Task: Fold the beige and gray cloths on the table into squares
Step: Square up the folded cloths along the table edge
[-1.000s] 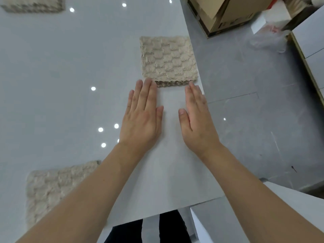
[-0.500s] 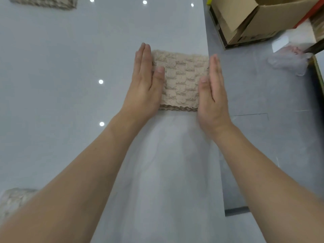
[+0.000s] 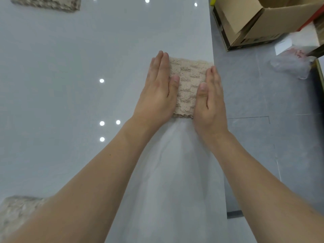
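A folded beige knitted cloth point(image 3: 187, 85) lies near the right edge of the glossy grey table point(image 3: 70, 85). My left hand point(image 3: 157, 92) rests flat along the cloth's left side, fingers together. Flat against its right side lies my right hand point(image 3: 209, 100), at the table's edge. Both thumbs touch the cloth's top face. The cloth looks squeezed narrower between the palms. Neither hand grips it. A second folded beige cloth point(image 3: 15, 213) sits at the near left, partly hidden by my left forearm. A third one point(image 3: 47, 3) lies at the far left.
The table's right edge runs just past my right hand, with grey floor point(image 3: 263, 137) beyond. An open cardboard box point(image 3: 259, 21) stands on the floor at the far right, next to a crumpled plastic bag point(image 3: 291, 65). Ceiling lights reflect in the tabletop.
My hands moved forward from the bare table in front of the cloth to either side of it, then pressed inward, so the cloth looks narrower than half a second ago.
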`<state>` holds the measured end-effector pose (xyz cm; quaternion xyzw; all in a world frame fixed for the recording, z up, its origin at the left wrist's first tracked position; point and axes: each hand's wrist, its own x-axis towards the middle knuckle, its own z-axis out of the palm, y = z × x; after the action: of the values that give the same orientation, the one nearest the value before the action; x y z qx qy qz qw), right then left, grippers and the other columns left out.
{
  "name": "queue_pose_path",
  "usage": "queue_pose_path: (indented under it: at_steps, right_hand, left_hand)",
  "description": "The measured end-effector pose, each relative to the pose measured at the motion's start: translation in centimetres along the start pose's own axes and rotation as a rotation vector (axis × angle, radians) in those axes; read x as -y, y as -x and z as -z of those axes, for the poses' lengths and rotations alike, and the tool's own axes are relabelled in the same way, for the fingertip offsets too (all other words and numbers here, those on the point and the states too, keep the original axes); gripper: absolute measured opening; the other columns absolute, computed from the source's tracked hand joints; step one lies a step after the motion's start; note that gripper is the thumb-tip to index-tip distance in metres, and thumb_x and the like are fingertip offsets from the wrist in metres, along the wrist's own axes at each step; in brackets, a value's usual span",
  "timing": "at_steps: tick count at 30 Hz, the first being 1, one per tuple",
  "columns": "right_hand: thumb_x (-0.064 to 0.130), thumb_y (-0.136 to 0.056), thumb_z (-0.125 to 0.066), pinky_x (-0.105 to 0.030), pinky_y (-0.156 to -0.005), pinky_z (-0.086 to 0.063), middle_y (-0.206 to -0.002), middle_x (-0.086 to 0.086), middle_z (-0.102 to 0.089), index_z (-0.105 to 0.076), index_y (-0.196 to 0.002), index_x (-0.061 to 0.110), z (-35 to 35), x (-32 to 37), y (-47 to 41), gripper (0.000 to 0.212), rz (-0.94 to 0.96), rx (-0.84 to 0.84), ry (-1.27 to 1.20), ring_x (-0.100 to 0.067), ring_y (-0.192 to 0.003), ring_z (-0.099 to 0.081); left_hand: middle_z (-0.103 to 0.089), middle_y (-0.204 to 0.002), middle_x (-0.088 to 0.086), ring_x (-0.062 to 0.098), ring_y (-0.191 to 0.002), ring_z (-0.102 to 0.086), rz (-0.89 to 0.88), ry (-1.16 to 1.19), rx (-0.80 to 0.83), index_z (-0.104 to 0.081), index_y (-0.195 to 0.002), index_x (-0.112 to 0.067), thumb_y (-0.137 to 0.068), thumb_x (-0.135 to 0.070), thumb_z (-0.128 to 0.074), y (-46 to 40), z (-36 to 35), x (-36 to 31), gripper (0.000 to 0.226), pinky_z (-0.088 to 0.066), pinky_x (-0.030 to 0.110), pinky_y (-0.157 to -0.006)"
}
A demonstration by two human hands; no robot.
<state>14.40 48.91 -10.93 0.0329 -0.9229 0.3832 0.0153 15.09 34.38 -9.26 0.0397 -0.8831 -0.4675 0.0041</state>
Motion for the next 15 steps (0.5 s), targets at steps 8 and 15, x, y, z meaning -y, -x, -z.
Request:
queue_pose_path:
  at_steps: [8, 15]
  right_hand:
    - [0.036, -0.104, -0.019, -0.044, -0.121, 0.0, -0.163, -0.002, -0.006, -0.011, -0.155, 0.013, 0.0, -1.1, 0.3, 0.056, -0.123, 0.05, 0.367, -0.019, -0.149, -0.004]
    - [0.031, -0.103, -0.02, -0.039, -0.121, 0.0, -0.162, -0.006, -0.011, -0.019, -0.153, 0.008, 0.2, -1.4, 1.0, 0.055, -0.319, -0.123, 0.274, -0.018, -0.149, -0.006]
  left_hand:
    - [-0.009, -0.164, 0.001, 0.02, -0.151, -0.002, -0.031, -0.591, 0.069, -0.009, -0.156, -0.016, -0.105, -0.04, -0.018, -0.1, 1.7, 2.9, 0.058, 0.007, 0.041, -0.12]
    - [-0.023, -0.16, 0.002, 0.018, -0.15, -0.01, -0.129, -0.419, 0.115, -0.026, -0.153, -0.015, -0.105, -0.035, -0.022, -1.5, 3.8, 3.7, 0.052, -0.001, 0.035, -0.122]
